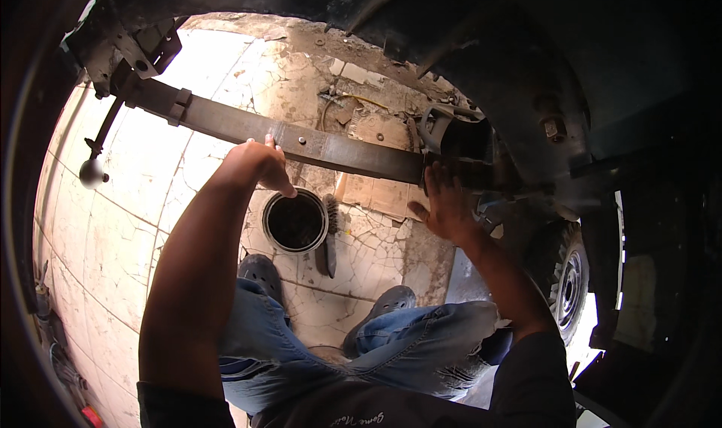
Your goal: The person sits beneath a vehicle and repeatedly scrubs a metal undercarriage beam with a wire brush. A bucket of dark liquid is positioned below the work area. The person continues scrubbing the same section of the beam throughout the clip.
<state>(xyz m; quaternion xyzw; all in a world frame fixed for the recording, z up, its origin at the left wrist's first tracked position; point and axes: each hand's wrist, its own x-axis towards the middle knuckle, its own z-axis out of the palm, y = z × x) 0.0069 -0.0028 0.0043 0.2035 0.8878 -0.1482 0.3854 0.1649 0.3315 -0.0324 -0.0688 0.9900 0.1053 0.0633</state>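
A long, slightly curved steel leaf spring [353,154] runs across in front of me beneath a dark vehicle body. My left hand [261,165] touches its near edge left of the middle, close to a small round bolt or pin [302,140]. The fingertips lie on the metal and the thumb points down, apart from the fingers; part of the hand is turned from view. Near the spring's right end, my right hand [449,206] lies flat with fingers spread, its fingertips against the dark part there. Neither hand is closed round anything.
Below the spring stand an open round can [295,221] with dark insides and a wire brush [330,236] on cracked tiles. Cardboard [376,191] lies beyond. A rod with a round end [92,172] hangs at left; a wheel [571,285] is at right.
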